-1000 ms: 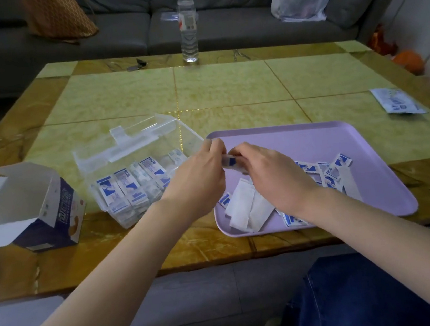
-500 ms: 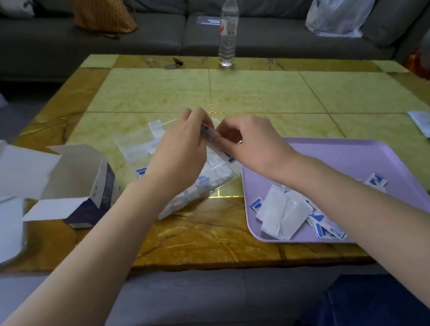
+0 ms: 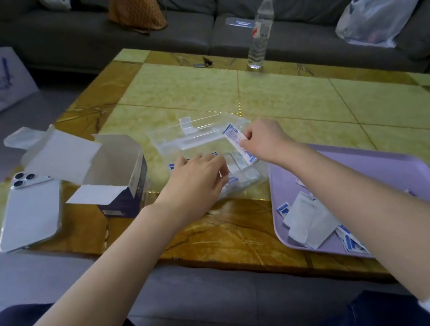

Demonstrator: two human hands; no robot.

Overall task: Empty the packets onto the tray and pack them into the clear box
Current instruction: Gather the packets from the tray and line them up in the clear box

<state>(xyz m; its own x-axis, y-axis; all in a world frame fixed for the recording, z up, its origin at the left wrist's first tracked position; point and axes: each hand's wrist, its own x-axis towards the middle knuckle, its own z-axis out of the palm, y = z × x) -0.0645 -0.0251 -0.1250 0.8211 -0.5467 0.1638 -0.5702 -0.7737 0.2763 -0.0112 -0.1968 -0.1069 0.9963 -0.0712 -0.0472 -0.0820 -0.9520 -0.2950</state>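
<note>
Pinching one packet (image 3: 233, 137) in right hand (image 3: 265, 141), tilted over the box (image 3: 200, 135) mid-table toward the near edge. Holding left hand (image 3: 197, 182) at its near wall, fingers curled among stacked packets (image 3: 238, 164); cannot tell whether gripping. Also noted: loose packets (image 3: 306, 219) on tray (image 3: 369, 166) at near right corner; carton (image 3: 118, 171), phone (image 3: 30, 210) by left edge.

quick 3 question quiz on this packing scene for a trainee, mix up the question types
1. True or false: the right hand pinches a packet over the clear box.
2. Loose packets lie on: A) the purple tray B) a plate C) a bowl
3. Fill in: a silver ____ lies left of the open cardboard box.
Key: 1 true; 2 A; 3 phone
</note>
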